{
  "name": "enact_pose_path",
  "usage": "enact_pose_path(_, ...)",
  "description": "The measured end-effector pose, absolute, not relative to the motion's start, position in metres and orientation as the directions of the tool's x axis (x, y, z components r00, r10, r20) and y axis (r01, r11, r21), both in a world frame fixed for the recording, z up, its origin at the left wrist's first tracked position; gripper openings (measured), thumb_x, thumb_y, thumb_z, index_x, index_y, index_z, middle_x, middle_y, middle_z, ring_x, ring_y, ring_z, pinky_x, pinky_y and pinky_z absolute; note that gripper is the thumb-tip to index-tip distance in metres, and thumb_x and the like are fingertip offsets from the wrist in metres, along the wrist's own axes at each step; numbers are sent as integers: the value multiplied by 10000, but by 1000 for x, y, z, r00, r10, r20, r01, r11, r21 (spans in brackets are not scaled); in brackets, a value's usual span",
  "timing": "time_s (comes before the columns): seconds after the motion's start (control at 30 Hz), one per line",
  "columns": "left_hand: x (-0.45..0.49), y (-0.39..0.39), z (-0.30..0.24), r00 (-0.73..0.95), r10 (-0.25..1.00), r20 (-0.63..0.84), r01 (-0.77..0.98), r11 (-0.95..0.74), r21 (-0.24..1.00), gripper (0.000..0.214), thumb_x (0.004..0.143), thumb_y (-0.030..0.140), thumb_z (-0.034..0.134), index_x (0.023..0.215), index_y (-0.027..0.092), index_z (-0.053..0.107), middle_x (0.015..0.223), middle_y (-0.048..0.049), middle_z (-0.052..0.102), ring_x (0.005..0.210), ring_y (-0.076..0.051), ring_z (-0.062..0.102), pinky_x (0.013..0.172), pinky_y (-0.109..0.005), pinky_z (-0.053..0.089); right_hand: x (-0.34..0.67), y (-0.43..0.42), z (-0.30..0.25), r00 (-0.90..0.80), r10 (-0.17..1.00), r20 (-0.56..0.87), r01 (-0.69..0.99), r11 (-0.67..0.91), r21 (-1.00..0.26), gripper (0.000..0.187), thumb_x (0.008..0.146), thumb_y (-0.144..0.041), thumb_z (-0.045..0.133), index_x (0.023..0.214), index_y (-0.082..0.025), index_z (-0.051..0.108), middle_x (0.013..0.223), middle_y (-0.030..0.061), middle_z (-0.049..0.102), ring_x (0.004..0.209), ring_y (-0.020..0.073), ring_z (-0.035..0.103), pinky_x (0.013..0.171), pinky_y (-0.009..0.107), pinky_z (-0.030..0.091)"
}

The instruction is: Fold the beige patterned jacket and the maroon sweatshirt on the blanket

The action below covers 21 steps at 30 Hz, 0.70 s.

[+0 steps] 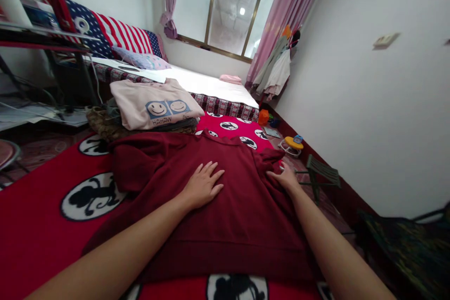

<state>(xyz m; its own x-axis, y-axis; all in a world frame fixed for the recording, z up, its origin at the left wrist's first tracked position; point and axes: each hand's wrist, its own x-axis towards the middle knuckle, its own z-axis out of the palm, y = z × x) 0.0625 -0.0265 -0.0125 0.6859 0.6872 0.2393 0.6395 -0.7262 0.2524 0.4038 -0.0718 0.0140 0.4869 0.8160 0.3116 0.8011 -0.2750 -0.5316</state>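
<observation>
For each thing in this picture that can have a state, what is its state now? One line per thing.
dark red shirt: spread flat on the red blanket, right sleeve bunched.
left hand: open, palm flat on the shirt.
right hand: fingers on the bunched sleeve; grip unclear.
pink shirt: folded, on top of a pile.
curtain: drawn aside.
green stool: upright on the floor.

Left hand (204, 183): we press it flat on the shirt (218, 215).
Right hand (285, 179): we pinch the sleeve (269, 159) (bunched).
</observation>
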Motion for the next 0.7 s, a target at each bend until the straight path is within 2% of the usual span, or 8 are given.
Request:
enact_pose_path(0.07,62,-26,-13,684,688,243,641,-726,251,532,952,497,378,1426,264,441,1540,-104,331,1437,-282,254,1169,-495,196,389,-63,14,489,823,289,769,-251,-587,829,544,-386,798,1275,-101,530,1243,190,618,1113,298,612,926,424,490)
enact_pose_path(0.23,61,-26,-13,691,680,245,634,-733,245,538,954,512,362,1427,268,441,1547,-99,318,1440,-279,249,1169,-489,199,381,-60,19,425,880,214,688,-160,-708,416,586,-336,740,958,-152,715,931,72,734,906,253,670,876,367,497)
enact_pose_path(0.4,61,-28,-12,688,681,249,636,-732,243,539,954,501,365,1431,259,437,1545,-108,319,1438,-286,254,1169,-491,192,422,-84,37,732,499,463,653,-323,-685,424,643,-340,663,996,-116,732,915,127,708,851,277,642,799,383,498)
enact_pose_path(0.47,61,-29,-11,686,685,245,641,-728,243,540,954,494,367,1431,253,437,1544,-116,319,1437,-290,253,1168,-496,190,428,-93,46,754,363,547,656,-401,-639,413,690,-338,617,1025,-128,736,985,147,672,875,286,625,808,403,489)
enact_pose_path(0.53,61,-29,-11,685,688,241,642,-726,246,542,952,492,368,1431,248,437,1544,-123,317,1436,-291,256,1167,-497,191,420,-96,53,708,315,632,699,-445,-560,400,758,-331,554,1066,-144,728,1079,167,618,940,300,606,825,417,479)
enact_pose_path(0.57,61,-29,-10,685,688,240,642,-726,247,544,952,492,369,1432,246,436,1544,-125,316,1436,-292,257,1166,-498,193,411,-95,56,656,347,670,742,-457,-490,396,795,-318,514,1093,-154,718,1112,173,595,979,307,594,832,421,474)
enact_pose_path(0.63,61,-29,-10,686,687,239,640,-727,250,548,952,494,366,1434,243,432,1544,-128,315,1436,-294,255,1167,-499,192,387,-90,61,498,588,637,858,-440,-265,379,835,-283,472,1115,-184,707,1122,165,585,1027,312,579,838,424,466)
enact_pose_path(0.7,61,-29,-10,687,685,240,637,-728,254,550,953,498,363,1435,241,432,1544,-129,313,1437,-297,251,1170,-501,187,357,-82,69,335,871,360,936,-351,-21,318,810,-268,541,1062,-201,724,1070,146,616,1010,310,592,833,422,464)
